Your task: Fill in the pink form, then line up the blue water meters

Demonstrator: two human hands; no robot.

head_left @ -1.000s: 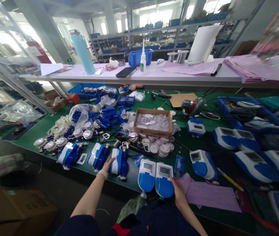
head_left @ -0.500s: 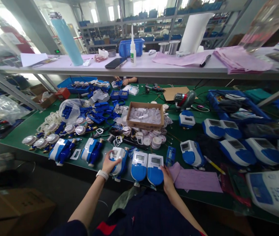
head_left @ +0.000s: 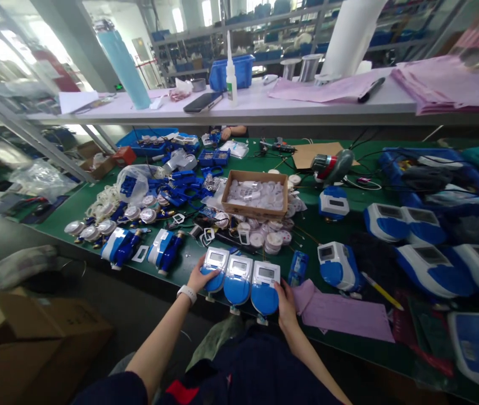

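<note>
Three blue-and-white water meters with small grey displays stand side by side at the bench's front edge. My left hand (head_left: pixel 199 278) grips the left water meter (head_left: pixel 217 259) by its outer side, thumb across its front. The middle water meter (head_left: pixel 238 284) stands next to it, untouched by my fingers. Against the outer side of the right water meter (head_left: pixel 265 295) my right hand (head_left: pixel 287 306) is closed, thumb near its upper edge; its other fingers are mostly hidden. Further left, two water meters (head_left: pixel 166 250) lie on their sides with blue pipe bodies showing.
Behind the row is a cardboard box (head_left: pixel 255 211) of clear plastic parts, among round white dials and wires. More meters (head_left: pixel 338 267) and a purple cloth (head_left: pixel 344 315) lie to the right. A shelf (head_left: pixel 159 115) crosses above. Another person's hand (head_left: pixel 226 133) shows at the far side.
My left hand has brought the left meter rightward and turned it, so it now lines up against the middle one. My right hand stays at the right meter. The view has shifted slightly.
</note>
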